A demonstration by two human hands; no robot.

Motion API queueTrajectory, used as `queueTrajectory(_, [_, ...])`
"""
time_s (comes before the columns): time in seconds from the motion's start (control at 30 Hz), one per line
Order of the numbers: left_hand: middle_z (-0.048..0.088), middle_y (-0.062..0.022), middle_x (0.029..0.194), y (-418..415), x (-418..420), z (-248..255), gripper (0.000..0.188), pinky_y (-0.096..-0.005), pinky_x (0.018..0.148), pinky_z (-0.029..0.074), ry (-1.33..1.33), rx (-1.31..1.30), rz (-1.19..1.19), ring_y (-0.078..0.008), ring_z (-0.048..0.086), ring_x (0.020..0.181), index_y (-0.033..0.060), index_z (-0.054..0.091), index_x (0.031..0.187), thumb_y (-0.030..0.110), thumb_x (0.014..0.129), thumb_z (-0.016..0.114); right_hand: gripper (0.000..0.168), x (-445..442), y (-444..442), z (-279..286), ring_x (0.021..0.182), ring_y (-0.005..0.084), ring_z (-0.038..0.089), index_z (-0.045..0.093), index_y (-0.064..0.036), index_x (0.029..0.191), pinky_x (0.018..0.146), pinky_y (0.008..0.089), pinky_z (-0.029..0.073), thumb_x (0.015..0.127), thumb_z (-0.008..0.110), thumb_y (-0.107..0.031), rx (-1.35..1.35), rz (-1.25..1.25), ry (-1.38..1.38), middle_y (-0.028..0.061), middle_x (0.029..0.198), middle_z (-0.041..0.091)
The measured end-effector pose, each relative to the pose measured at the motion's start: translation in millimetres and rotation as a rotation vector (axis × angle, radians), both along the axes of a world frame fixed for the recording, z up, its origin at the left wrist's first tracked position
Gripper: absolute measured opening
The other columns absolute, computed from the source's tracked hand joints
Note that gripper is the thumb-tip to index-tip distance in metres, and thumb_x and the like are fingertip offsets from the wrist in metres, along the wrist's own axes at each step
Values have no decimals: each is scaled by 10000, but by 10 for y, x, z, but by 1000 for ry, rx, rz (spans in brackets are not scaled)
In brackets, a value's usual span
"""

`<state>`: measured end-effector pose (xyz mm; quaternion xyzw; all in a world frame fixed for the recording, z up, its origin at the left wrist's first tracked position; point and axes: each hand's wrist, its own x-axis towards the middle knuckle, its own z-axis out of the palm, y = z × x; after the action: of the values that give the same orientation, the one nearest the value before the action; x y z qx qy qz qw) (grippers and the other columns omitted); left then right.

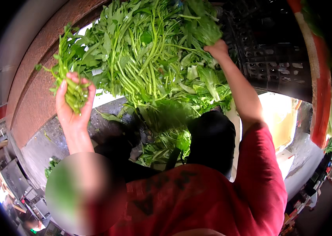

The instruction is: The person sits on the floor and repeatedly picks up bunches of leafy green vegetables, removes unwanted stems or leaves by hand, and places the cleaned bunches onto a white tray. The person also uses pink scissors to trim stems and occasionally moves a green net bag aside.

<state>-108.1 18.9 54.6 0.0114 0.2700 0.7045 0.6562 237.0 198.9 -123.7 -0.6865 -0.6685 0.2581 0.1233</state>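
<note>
My left hand (76, 97) grips a small bunch of green-stemmed leafy vegetable (76, 88), its cut stem ends toward my palm and its leaves pointing up. Before me lies a large heap of leafy greens (136, 59), probably water spinach, with long pale-green stems. At the heap's right side, my right hand (219, 50) is closed around blurred broad-leaved greens (208, 31). Broader, lettuce-like leaves (208, 79) lie just below that hand. More loose greens (163, 147) are low down between my dark-clad knees.
A black plastic crate (269, 56) stands right of the heap, beside a red-and-white post or edge (319, 82). A rusty brown panel (37, 100) borders the left. Below it, stray leaves lie on the grey floor (42, 147). A cardboard box (284, 121) sits at right.
</note>
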Motion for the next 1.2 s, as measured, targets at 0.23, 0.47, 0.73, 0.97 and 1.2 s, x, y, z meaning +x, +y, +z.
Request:
queueTrajectory(0.23, [521,-100,848,-147,-116,-13,158,-374,800,397,-69,89,-31,-224,492,839,11,491,913,56,764,516,319,529,-1130,539,775,176,566,562,38,896,705,264,420,603,651,-52,117,-116,328,106,844,606])
queueTrajectory(0.47, [541,-115,869,-113,-96,-33,269,-395,811,402,-42,33,96,-221,514,830,-3,459,972,-12,717,544,388,1000,-2472,1642,817,181,544,516,25,974,741,283,423,608,637,-18,197,-147,357,98,900,575])
queueTrajectory(0.73, [518,-152,885,1,-257,-222,198,-437,793,384,-145,57,58,-304,457,869,-24,500,924,21,731,511,348,2026,-4849,3373,766,157,519,520,6,933,707,289,418,593,594,0,-35,-416,24,70,854,564])
queueTrajectory(0.97, [535,-119,875,-20,-212,-198,183,-432,788,386,-90,38,40,-286,478,846,-7,510,897,35,720,534,387,2459,-7364,3353,861,176,535,532,14,950,759,294,428,569,602,25,-622,-1153,44,67,901,575])
queueTrajectory(1.2, [529,-136,869,-105,-323,-234,190,-437,786,393,-121,56,16,-304,480,845,-15,503,901,6,715,540,262,2277,-6641,1749,850,245,550,545,21,937,726,320,434,689,554,-65,-1295,-35,-451,152,905,563])
